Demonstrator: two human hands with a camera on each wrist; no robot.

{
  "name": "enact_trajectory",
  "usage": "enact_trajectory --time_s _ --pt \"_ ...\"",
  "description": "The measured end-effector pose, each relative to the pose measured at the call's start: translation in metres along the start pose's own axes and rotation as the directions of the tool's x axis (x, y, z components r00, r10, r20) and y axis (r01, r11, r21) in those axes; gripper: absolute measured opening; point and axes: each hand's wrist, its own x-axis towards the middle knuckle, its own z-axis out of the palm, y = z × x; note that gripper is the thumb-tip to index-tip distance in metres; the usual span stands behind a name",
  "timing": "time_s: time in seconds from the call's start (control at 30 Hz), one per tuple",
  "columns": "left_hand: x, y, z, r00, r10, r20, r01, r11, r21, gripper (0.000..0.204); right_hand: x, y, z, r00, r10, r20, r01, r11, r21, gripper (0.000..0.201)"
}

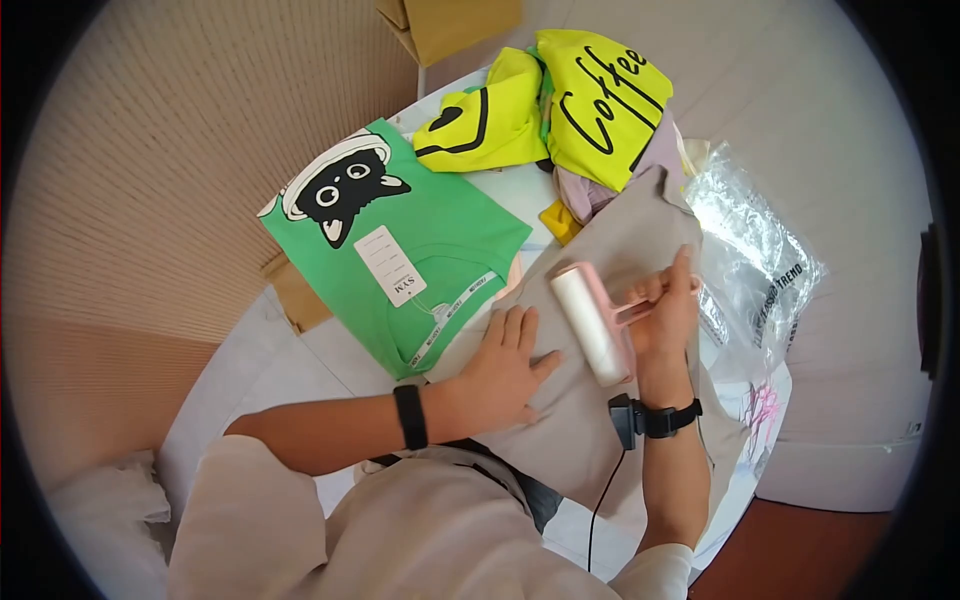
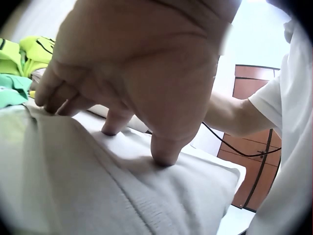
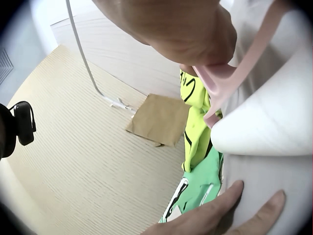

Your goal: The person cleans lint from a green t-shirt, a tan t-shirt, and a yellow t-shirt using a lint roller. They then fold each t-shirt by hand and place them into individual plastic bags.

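Note:
A beige-grey garment (image 1: 570, 440) lies spread over the table in front of me. My left hand (image 1: 497, 372) rests on it with fingers spread; in the left wrist view its fingertips (image 2: 165, 155) press into the cloth. My right hand (image 1: 662, 315) grips the pink handle of a lint roller (image 1: 592, 325), whose white sticky cylinder lies over the garment. In the right wrist view the white cylinder (image 3: 266, 117) is right at the cloth, near the left hand's fingers. A folded green T-shirt (image 1: 450, 215) with a black cat print and a paper tag (image 1: 390, 265) lies left of the garment.
Bunched yellow clothes (image 1: 605, 105) with black lettering lie at the table's far side. A clear plastic bag (image 1: 760, 255) with printing lies at the right edge. Cardboard (image 1: 465, 30) stands beyond the table. A black cable (image 1: 603, 510) runs down from the right wrist camera.

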Motion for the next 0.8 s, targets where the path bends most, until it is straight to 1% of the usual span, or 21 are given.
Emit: enact_trajectory --time_s 0.03,0.13,0.17,0.27,0.37,0.47,0.5,0.57,0.6,0.67,0.7,0.73,0.8 --pt "-0.008 0.004 -0.001 1.000 -0.001 -0.007 0.001 1.000 -0.008 0.088 -0.011 0.005 0.010 0.999 0.006 -0.054 -0.007 1.000 -0.011 0.047" --pt "-0.032 0.015 0.002 0.999 -0.025 -0.036 0.023 0.999 -0.037 0.087 -0.008 0.023 0.003 0.987 0.145 0.074 -0.144 0.989 -0.013 0.042" --pt "-0.038 0.018 0.003 0.998 -0.041 -0.050 0.038 0.998 -0.046 0.086 -0.004 0.024 0.005 0.983 0.163 0.088 -0.164 0.987 0.001 0.041" --pt "-0.052 0.023 0.004 0.995 -0.062 -0.081 0.057 0.996 -0.063 0.084 0.019 0.019 0.010 0.990 0.121 0.070 -0.116 0.991 -0.061 0.047" --pt "-0.058 0.026 0.000 0.994 -0.067 -0.082 0.063 0.997 -0.048 0.083 0.055 0.008 0.004 1.000 0.002 0.015 -0.001 0.998 -0.070 0.047" --pt "-0.066 0.033 -0.007 0.993 -0.092 -0.068 0.087 0.994 -0.068 0.079 0.060 -0.008 0.002 0.995 -0.100 0.029 0.102 0.992 -0.073 0.046" --pt "-0.068 0.035 -0.009 0.993 -0.103 -0.062 0.098 0.992 -0.085 0.077 0.056 -0.011 0.001 0.996 -0.081 0.032 0.083 0.995 -0.063 0.047" --pt "-0.065 0.034 -0.011 0.994 -0.083 -0.065 0.073 0.988 -0.139 0.073 0.041 -0.015 -0.001 0.998 -0.040 0.041 0.042 0.998 -0.047 0.048" --pt "-0.063 0.033 -0.012 0.995 -0.073 -0.066 0.061 0.984 -0.169 0.072 0.035 -0.012 -0.004 0.998 0.016 0.054 -0.016 1.000 -0.009 0.047" --pt "-0.046 0.026 -0.011 0.992 -0.014 -0.123 -0.010 0.983 -0.186 0.069 0.021 -0.003 -0.010 0.989 0.124 0.080 -0.130 0.989 0.068 0.046" --pt "-0.039 0.024 -0.008 0.988 0.020 -0.154 -0.050 0.981 -0.190 0.068 0.015 0.006 -0.011 0.981 0.184 0.064 -0.187 0.981 0.048 0.048" --pt "-0.035 0.024 -0.002 0.988 -0.003 -0.155 -0.028 0.980 -0.196 0.069 0.011 0.016 -0.012 0.980 0.192 0.057 -0.191 0.981 -0.023 0.049" --pt "-0.030 0.021 0.010 0.986 -0.053 -0.158 0.020 0.980 -0.200 0.070 0.008 0.021 -0.011 0.978 0.176 0.114 -0.172 0.984 -0.045 0.048"
